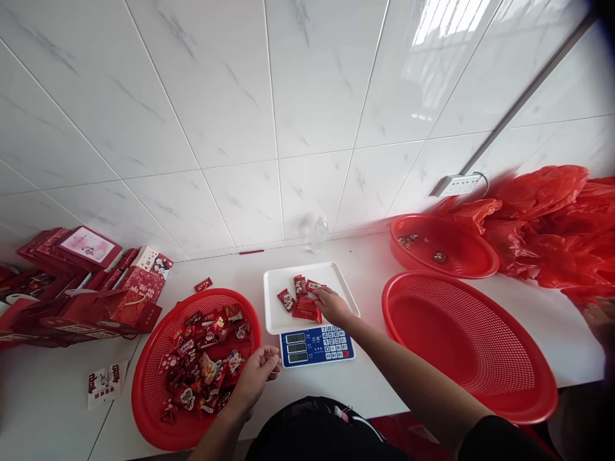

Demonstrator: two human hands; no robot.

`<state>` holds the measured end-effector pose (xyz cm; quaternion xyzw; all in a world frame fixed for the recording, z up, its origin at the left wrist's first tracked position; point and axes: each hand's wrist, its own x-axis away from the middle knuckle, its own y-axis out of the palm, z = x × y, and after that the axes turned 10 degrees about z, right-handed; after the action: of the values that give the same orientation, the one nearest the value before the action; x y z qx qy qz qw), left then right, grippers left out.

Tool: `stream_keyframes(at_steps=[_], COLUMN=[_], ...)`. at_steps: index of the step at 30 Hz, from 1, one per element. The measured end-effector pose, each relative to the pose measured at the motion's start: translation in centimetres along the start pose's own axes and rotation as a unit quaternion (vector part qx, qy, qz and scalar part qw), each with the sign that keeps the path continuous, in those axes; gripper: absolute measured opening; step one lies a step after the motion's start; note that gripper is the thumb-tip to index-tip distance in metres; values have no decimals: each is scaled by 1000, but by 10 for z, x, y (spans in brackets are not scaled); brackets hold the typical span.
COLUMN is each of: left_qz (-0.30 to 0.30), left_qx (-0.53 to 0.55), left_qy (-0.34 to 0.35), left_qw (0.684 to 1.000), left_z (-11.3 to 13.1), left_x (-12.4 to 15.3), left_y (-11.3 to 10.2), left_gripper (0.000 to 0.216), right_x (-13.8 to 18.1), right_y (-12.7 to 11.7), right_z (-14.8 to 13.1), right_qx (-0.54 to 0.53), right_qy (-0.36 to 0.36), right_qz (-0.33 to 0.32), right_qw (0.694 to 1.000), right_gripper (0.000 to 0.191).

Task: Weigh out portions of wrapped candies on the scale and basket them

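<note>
A digital scale (pixel 317 346) with a white tray (pixel 273 323) stands in front of me. Several red wrapped candies (pixel 287 299) lie on the tray. My right hand (pixel 332 306) is over the tray's right half, its fingers pinched at a small red candy packet (pixel 313 285). My left hand (pixel 259 379) hovers between the scale and a red plastic basket (pixel 144 390), over the basket's right rim. Its fingers are curled in with the thumb against them; whatever they may hold is hidden. Many mixed wrapped candies (pixel 202 365) fill the basket's bottom.
Two red baskets stand at the right, a large one (pixel 432 333) and a smaller one (pixel 446 246) holding a few candies. Red plastic bags (pixel 542 211) heap behind them. Gift boxes (pixel 139 275) crowd the left. A clear bottle (pixel 319 234) stands by the wall. Another person's hand (pixel 600 317) shows far right.
</note>
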<state>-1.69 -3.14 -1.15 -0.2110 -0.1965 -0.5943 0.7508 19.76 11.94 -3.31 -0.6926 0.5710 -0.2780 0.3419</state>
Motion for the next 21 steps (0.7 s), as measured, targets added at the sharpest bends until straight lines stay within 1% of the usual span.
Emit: stream_keyframes(at_steps=[4,6,8,10,13,15,16,18,21], left_qz=[28,32,36,47,94,129,134,113,63], left_qx=[5,5,2,-14,-88,-174,-218,-291,-348], left_qy=[4,7,15,37,107,163,185,205,201], left_qw=[1000,999,999,998,986,963,949,928,913], left_z=[2,3,2,0,-8,-17,-23,-36,-51], left_x=[2,1,-1,-4,-11,-15,-17,-19,-22], left_y=[-7,-9,-11,-15,-26,-34,-37,-43,-46], left_gripper=[43,44,44,44,43,46,49,61,72], right_x=[-16,-22,-24,-20,-1,19,31,57,93], right_y=[11,16,19,20,16,13,11,9,8], right_z=[-12,-19,-26,-31,-31,-24,-19,-5,14], right_qx=[15,20,21,22,-2,-37,-53,-73,-85], right_qy=[-19,-33,-51,-68,-114,-149,-155,-131,-58], right_qz=[-10,-19,-19,-14,4,22,29,35,38], right_qw=[1000,999,998,997,993,988,986,988,994], right_gripper=[41,43,44,43,35,29,28,27,27])
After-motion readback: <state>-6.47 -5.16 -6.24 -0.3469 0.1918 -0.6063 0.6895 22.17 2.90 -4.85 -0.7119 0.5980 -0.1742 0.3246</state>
